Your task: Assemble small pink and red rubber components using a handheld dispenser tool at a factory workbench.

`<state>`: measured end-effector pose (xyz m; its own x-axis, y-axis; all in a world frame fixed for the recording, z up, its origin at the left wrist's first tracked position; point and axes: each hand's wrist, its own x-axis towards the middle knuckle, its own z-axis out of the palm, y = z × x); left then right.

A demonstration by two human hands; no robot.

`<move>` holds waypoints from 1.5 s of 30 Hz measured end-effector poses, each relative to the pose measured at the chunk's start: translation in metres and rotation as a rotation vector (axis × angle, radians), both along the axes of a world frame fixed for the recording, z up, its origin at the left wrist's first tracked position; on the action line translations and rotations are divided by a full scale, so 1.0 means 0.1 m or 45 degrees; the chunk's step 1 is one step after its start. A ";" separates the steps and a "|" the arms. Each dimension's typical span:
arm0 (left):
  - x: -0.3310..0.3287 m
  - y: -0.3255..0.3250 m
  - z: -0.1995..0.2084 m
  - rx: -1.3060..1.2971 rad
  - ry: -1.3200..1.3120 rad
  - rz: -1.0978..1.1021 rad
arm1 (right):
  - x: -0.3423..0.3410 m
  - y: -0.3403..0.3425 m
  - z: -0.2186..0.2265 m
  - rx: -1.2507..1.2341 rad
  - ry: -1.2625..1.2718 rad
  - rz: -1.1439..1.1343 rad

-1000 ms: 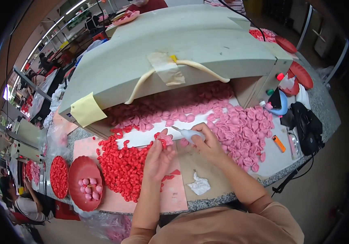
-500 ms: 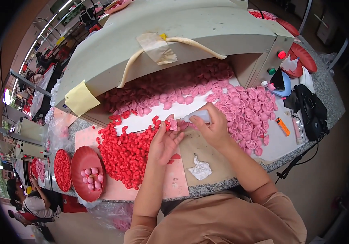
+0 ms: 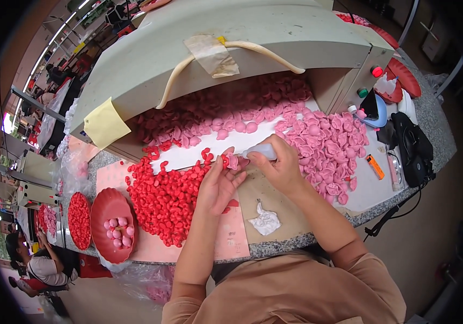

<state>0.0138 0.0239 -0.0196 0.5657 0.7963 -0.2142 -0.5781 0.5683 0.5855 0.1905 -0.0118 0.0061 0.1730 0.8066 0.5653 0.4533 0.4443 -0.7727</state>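
A small pink cupped piece (image 3: 233,161) sits up at the fingertips of the left hand (image 3: 219,188), in front of the person and just short of the white strip (image 3: 202,154). The thumb and a finger or two appear to pinch it, with a small red bit showing beside it; the remaining fingers fan out loosely, palm turned up. The right hand (image 3: 281,166) wraps a pale squeeze bottle (image 3: 264,151), thumb laid along its side and fingers curled round it, the nozzle end pointing left at the piece. Whether the tip touches is too small to tell.

For neat work here, I would pinch the piece lightly by its edge, so the cup keeps its shape and skin stays clear of the nozzle. Steadying the wrists, holding the tip close and pressing the bottle gently should give better control than a hard squeeze.

Just left of the left hand spreads a heap of red pieces (image 3: 166,200); beyond the right hand lies a heap of pink petals (image 3: 331,151). A crumpled white tissue (image 3: 266,220) rests between the forearms, handy for wiping the tip. Farther left, a scalloped red tray (image 3: 100,218) holds pink balls (image 3: 118,232); an orange lighter (image 3: 374,167) lies well to the right.
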 end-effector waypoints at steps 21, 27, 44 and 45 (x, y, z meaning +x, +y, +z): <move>0.00 -0.02 -0.01 0.002 0.031 -0.013 | 0.00 0.00 0.02 -0.001 -0.071 -0.054; 0.02 -0.03 0.02 -0.009 0.049 -0.015 | 0.00 -0.01 0.03 -0.023 -0.069 -0.033; 0.02 -0.04 0.05 -0.106 0.057 0.003 | 0.00 -0.02 0.02 0.047 -0.203 0.005; 0.02 -0.04 0.04 -0.106 0.056 0.003 | 0.01 -0.02 0.03 0.047 -0.204 0.004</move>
<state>0.0161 0.0198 -0.0152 0.5526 0.7758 -0.3045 -0.5539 0.6149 0.5613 0.1910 -0.0134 0.0089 0.0756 0.7853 0.6145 0.5679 0.4727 -0.6739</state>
